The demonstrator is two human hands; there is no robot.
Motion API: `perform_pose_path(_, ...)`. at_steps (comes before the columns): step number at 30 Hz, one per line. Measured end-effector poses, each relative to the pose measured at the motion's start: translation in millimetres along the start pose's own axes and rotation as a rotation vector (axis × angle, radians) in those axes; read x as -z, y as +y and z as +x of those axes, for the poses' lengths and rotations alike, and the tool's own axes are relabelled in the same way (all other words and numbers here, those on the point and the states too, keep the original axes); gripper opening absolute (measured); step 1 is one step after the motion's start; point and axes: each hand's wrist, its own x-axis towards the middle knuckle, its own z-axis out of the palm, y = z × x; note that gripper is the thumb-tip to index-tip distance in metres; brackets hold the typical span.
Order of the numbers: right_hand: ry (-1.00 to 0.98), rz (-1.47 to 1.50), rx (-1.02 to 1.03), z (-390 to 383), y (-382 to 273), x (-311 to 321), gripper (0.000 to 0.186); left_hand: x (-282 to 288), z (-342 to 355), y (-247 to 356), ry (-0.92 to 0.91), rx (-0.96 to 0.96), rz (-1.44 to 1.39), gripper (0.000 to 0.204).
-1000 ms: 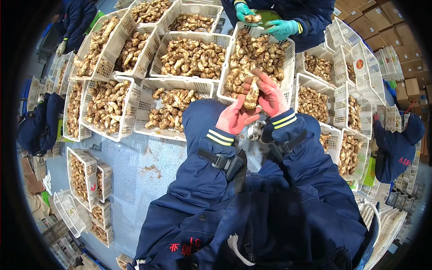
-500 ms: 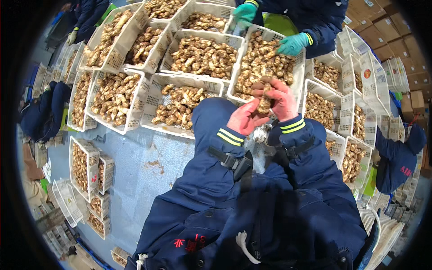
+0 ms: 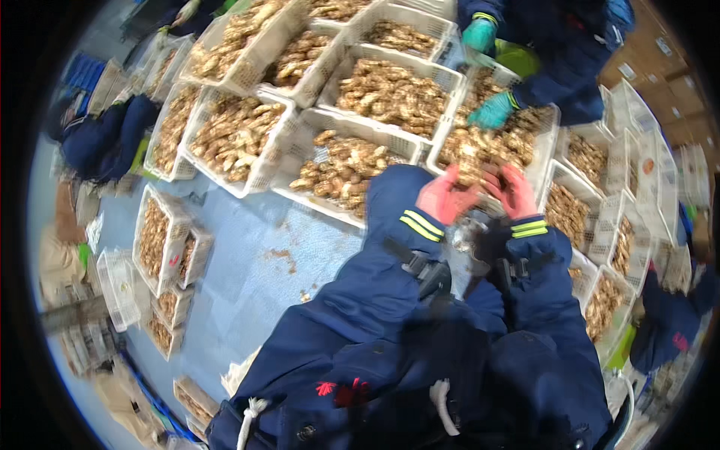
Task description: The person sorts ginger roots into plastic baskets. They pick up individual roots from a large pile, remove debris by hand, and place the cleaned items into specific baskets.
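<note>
My left hand (image 3: pixel 448 199), in a pink glove, is closed at the near edge of a white perforated crate (image 3: pixel 551 146) heaped with brown-and-cream mushrooms (image 3: pixel 517 146). A pale mushroom (image 3: pixel 470 163) stands up at its fingertips, smeared by motion. Close beside it, my right hand (image 3: pixel 517 193) is also pink-gloved, its fingers curled inward. What lies in the right fingers is dark and too blurred to name. Across the same crate, a co-worker's teal-gloved hand (image 3: pixel 491 110) rests on the mushrooms. Their other teal glove (image 3: pixel 479 34) is by the crate's far left corner.
Crates of mushrooms surround me: one (image 3: pixel 341 172) left of my hands, one (image 3: pixel 394 91) behind it, several more (image 3: pixel 568 214) to the right. A crate stack (image 3: pixel 154 238) stands on the blue floor (image 3: pixel 247 255) at left. Other people (image 3: pixel 105 139) work nearby; cartons (image 3: pixel 652 82) line the far right.
The whole view has swung, so the crates appear farther right and blurred. My hands have drawn slightly apart from around one mushroom. The co-worker's near hand has moved down toward the crate's middle.
</note>
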Motion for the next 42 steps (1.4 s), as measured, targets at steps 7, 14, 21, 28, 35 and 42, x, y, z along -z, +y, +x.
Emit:
perform_pose_path(7,0.028,-0.036,-0.034,6.4,6.3,47.2,0.041,-8.6,-14.7,68.2,-0.052,-0.460,-0.158,0.031)
perform_pose_path(14,-0.020,-0.062,-0.080,14.2,13.8,45.9,0.041,58.5,-98.1,193.0,0.210,-0.700,-0.260,0.025)
perform_pose_path(21,0.007,-0.108,-0.144,19.0,15.2,36.4,0.039,129.3,-161.4,279.6,0.303,-0.951,-0.231,0.043)
perform_pose_path(28,0.294,-0.640,-0.076,71.3,45.5,148.8,0.030,27.8,-92.0,175.3,0.305,-0.818,0.516,0.030)
perform_pose_path(35,0.123,-1.152,0.019,96.8,86.8,199.6,0.052,-35.9,-9.7,-4.7,-0.169,-0.108,0.220,0.034)
perform_pose_path(42,0.224,-1.334,-0.313,127.6,79.9,220.5,0.083,37.5,37.0,-62.1,-0.125,0.133,0.004,0.014)
